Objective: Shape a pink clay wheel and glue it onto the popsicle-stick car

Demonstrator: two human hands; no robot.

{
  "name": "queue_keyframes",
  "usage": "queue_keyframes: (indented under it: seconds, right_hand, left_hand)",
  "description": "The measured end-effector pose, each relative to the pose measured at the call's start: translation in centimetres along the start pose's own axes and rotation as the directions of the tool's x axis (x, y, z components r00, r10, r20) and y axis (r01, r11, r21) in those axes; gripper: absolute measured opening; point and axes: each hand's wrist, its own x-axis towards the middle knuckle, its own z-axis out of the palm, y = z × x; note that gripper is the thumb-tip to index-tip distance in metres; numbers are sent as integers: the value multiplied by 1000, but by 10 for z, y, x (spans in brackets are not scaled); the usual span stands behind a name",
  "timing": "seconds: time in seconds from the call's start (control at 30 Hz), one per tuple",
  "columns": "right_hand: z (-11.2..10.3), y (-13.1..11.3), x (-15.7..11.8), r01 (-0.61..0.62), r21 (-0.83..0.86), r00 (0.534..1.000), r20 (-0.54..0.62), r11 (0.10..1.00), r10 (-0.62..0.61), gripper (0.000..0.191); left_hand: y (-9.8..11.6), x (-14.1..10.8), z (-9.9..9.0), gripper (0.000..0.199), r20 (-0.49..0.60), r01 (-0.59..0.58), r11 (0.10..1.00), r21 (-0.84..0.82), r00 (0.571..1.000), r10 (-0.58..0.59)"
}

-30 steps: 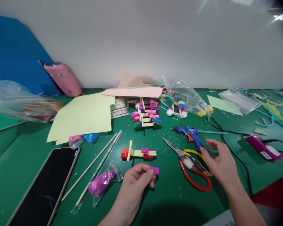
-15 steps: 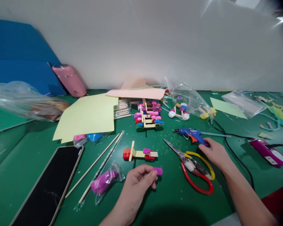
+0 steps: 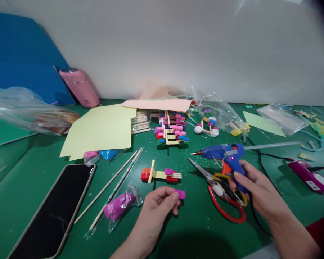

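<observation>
Between thumb and fingers, my left hand (image 3: 162,208) pinches a small purple oval piece (image 3: 180,194) low over the green table. My right hand (image 3: 255,185) is wrapped round the handle of a blue hot glue gun (image 3: 224,153), lifted off the table with its nozzle pointing left. A red light glows on the gun, and a glue stick sticks out of its back. Just beyond my left hand lies a small model (image 3: 160,175) of pale sticks with red and purple parts. Red-handled scissors (image 3: 226,205) and yellow-handled pliers (image 3: 240,197) lie below the gun.
Several finished stick models (image 3: 171,135) stand together at the back, with a white-wheeled one (image 3: 207,127) beside them. A phone (image 3: 54,212), wooden sticks (image 3: 108,185) and a bag of purple pieces (image 3: 120,206) lie left. A power strip (image 3: 310,176) with the gun's cord is right.
My right hand has taken hold of the glue gun and raised it from the table, turning its grip downward. My left hand stays almost still with the purple piece.
</observation>
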Motion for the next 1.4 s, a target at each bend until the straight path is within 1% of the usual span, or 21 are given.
queue_keyframes:
  seconds: [0.1,0.2,0.27,0.3,0.33,0.37,0.4,0.43,0.47,0.53,0.6,0.63,0.7,0.77,0.9,1.0,1.1,1.2,1.27,1.33,1.4]
  right_hand:
    - [8,-2,-11,40,-91,997,63,995,-35,30]
    - [16,-3,-20,90,-216,994,73,972,-76,28]
    - [20,-3,-24,105,-265,992,99,959,-81,28]
    - [21,-2,-26,101,-275,991,114,956,-72,29]
    - [22,-1,-28,92,-280,991,121,956,-60,31]
    - [23,1,-29,83,-279,992,118,957,-51,33]
    - [24,3,-30,78,-274,993,106,959,-51,35]
    - [24,4,-31,80,-268,994,90,960,-58,36]
    - [24,6,-32,88,-262,995,74,961,-71,38]
    - [23,9,-32,105,-256,993,72,961,-89,42]
    - [23,12,-32,104,-255,993,88,961,-84,42]
    - [22,12,-32,99,-257,992,97,961,-76,41]
    - [23,13,-32,99,-260,991,111,961,-72,40]
    - [24,12,-32,109,-266,990,117,958,-80,38]
    - [25,12,-33,119,-297,990,109,948,-90,33]
    - [23,13,-33,154,-344,984,141,926,-111,31]
    - [20,12,-31,205,-423,974,178,883,-141,28]
    - [19,9,-30,265,-507,959,228,820,-169,26]
    - [20,7,-30,293,-560,953,231,775,-194,25]
    - [21,5,-30,296,-605,954,221,739,-202,24]
    - [23,4,-31,287,-624,957,222,727,-188,25]
  left_hand:
    - [0,0,0,17,-4,2,1000,6,1000,-2]
    - [0,0,1,17,-6,-12,1000,25,1000,12]
    - [1,-1,1,17,-7,-72,990,117,997,74]
    - [1,-2,1,16,-6,-140,970,199,990,144]
    - [0,-2,1,15,5,-231,927,296,971,240]
    - [0,-3,2,13,34,-330,856,399,938,346]
    - [0,-4,2,11,72,-419,761,496,893,445]
    - [-1,-6,3,11,111,-485,656,578,843,526]
    - [-2,-7,3,11,139,-519,556,649,799,585]
    - [-5,-8,4,11,148,-511,401,761,737,659]
    - [-9,-9,4,11,117,-455,310,835,696,709]
    - [-11,-9,4,11,103,-426,282,859,685,721]
    - [-13,-9,2,11,94,-383,246,891,683,724]
    - [-15,-8,0,12,103,-363,218,906,688,718]
    - [-16,-5,-2,16,135,-366,190,911,699,702]
    - [-15,-2,-3,16,156,-373,182,910,715,682]
    - [-15,1,-4,15,170,-375,163,913,712,681]
    - [-15,2,-5,15,178,-371,143,918,704,687]
    - [-15,2,-5,14,182,-370,129,920,696,695]
    - [-15,1,-5,14,186,-372,124,920,691,699]
    - [-15,0,-5,14,184,-373,131,919,698,692]
